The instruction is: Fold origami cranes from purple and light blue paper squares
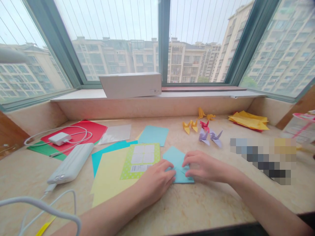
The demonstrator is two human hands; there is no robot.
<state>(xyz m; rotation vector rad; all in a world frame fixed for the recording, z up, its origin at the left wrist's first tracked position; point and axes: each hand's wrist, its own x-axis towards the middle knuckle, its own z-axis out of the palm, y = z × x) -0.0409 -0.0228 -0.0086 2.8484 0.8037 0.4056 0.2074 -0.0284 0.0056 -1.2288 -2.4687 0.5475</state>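
A folded light blue origami paper [175, 156] lies on the stone counter in front of me, its top coming to a point. My left hand [157, 175] is on its left edge, with curled fingers pressing it down. From the other side, my right hand [200, 165] grips the right edge between bent fingers and thumb; the fingertips partly cover the folds. Just left of the paper is a green dotted packet [126, 170] with white label panels, lying over pale yellow sheets [108, 177].
Folded paper cranes, among them a purple one [204, 137] and a red one [204, 125], stand behind my right hand. Yellow sheets [248, 120] are stacked at the back right. A white power bank [71, 164] with cables lies left. A white box [131, 86] rests on the sill.
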